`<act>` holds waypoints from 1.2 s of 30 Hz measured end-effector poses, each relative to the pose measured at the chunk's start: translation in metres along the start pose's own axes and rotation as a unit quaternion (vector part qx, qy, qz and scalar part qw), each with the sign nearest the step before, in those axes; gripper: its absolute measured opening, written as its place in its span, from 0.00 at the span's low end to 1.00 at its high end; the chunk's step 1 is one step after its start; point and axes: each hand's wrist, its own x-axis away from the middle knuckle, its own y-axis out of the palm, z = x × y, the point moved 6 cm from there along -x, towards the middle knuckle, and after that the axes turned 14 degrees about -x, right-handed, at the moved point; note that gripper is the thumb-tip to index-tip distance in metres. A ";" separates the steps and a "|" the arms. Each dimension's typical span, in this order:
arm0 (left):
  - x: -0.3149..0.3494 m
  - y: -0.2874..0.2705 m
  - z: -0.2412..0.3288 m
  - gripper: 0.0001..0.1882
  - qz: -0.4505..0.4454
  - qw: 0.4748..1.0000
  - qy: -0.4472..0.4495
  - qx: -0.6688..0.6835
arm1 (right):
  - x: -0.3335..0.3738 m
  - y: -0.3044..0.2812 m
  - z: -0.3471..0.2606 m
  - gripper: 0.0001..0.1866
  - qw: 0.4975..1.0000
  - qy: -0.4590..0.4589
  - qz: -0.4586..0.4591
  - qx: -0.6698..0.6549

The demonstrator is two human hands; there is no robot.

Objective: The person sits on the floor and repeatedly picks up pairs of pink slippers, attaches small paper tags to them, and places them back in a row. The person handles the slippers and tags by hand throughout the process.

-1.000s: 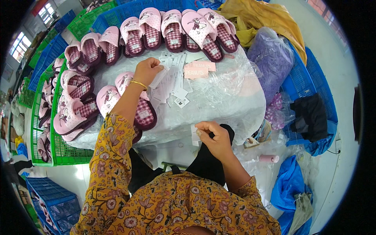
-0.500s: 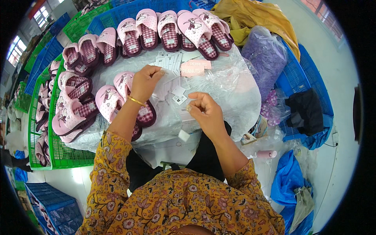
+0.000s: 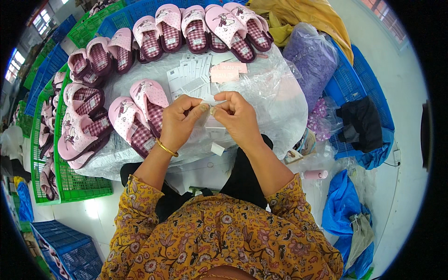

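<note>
My left hand (image 3: 181, 120) and my right hand (image 3: 236, 117) meet over the near part of the plastic-covered table. Both are closed in a pinch, fingertips almost touching, on a small white paper label (image 3: 208, 101). Just beyond them lie several white printed label sheets (image 3: 189, 77), overlapping, next to pink cards (image 3: 225, 74). Left of my left hand sits a pair of pink slippers (image 3: 149, 96) with checked insoles and dark soles. A small white slip (image 3: 217, 149) is at the table's near edge, below my hands.
More pink slippers (image 3: 194, 28) line the far and left edges of the table. A green crate (image 3: 86, 186) of slippers stands at the left. On the right are a bag of purple material (image 3: 311, 53), a blue crate (image 3: 350, 84) and a black cloth (image 3: 361, 122).
My left hand has come down from the label sheets toward my right hand. They were apart and now pinch the white label together. My right hand has moved slightly up.
</note>
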 end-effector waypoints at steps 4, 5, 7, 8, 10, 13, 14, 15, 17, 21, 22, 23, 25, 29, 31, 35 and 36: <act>0.002 -0.003 0.013 0.05 0.005 0.998 0.044 -0.035 | 0.003 -0.001 0.005 0.14 1.000 0.009 -0.009 -0.025; 0.003 -0.003 0.013 0.05 0.008 0.997 0.057 -0.043 | 0.005 0.000 0.004 0.14 0.999 0.021 -0.016 -0.038; 0.004 -0.002 0.013 0.05 0.013 0.995 0.077 -0.054 | 0.006 -0.001 0.007 0.14 0.997 0.044 -0.024 -0.066; 0.004 -0.002 0.013 0.05 0.016 0.994 0.085 -0.059 | 0.006 -0.002 0.012 0.14 0.995 0.053 -0.026 -0.082; 0.005 -0.001 0.012 0.05 0.018 0.994 0.090 -0.063 | 0.005 -0.004 0.016 0.14 0.992 0.066 -0.030 -0.101; 0.007 0.001 0.011 0.04 0.016 0.994 0.089 -0.068 | 0.006 -0.006 0.020 0.14 0.991 0.073 -0.036 -0.110; 0.007 0.001 0.012 0.04 0.015 0.993 0.093 -0.074 | 0.005 -0.007 0.022 0.14 0.990 0.072 -0.040 -0.111; 0.008 0.001 0.014 0.04 0.015 0.992 0.098 -0.081 | 0.005 -0.007 0.023 0.14 0.990 0.071 -0.043 -0.111; 0.009 0.002 0.018 0.04 0.018 0.987 0.131 -0.094 | 0.005 -0.008 0.023 0.13 0.989 0.077 -0.040 -0.116; 0.007 0.005 0.017 0.04 -0.015 0.979 0.166 -0.118 | 0.003 -0.015 0.020 0.10 0.995 0.063 -0.007 -0.081; 0.008 0.010 0.009 0.04 -0.067 0.991 0.096 -0.058 | 0.006 -0.018 0.024 0.09 0.996 0.064 -0.006 -0.060; 0.011 0.013 -0.002 0.05 -0.111 0.993 0.028 -0.004 | 0.008 -0.020 0.029 0.09 0.997 0.058 -0.013 -0.042; 0.014 0.017 -0.016 0.07 -0.138 0.989 -0.039 0.047 | 0.011 -0.018 0.034 0.09 0.993 0.099 -0.058 -0.026; 0.016 0.023 -0.009 0.08 -0.194 0.979 -0.015 0.066 | 0.022 -0.014 0.027 0.09 0.988 0.107 -0.071 -0.083; 0.016 0.021 0.000 0.08 -0.205 0.978 0.038 0.013 | 0.027 -0.015 0.029 0.09 0.988 0.119 -0.081 -0.055; 0.018 0.014 0.010 0.05 -0.160 0.981 0.083 -0.064 | 0.042 -0.019 0.025 0.11 0.975 0.118 -0.159 0.104; 0.017 0.011 0.010 0.06 -0.168 0.983 0.042 -0.058 | 0.046 -0.017 0.016 0.11 0.971 0.085 -0.176 0.136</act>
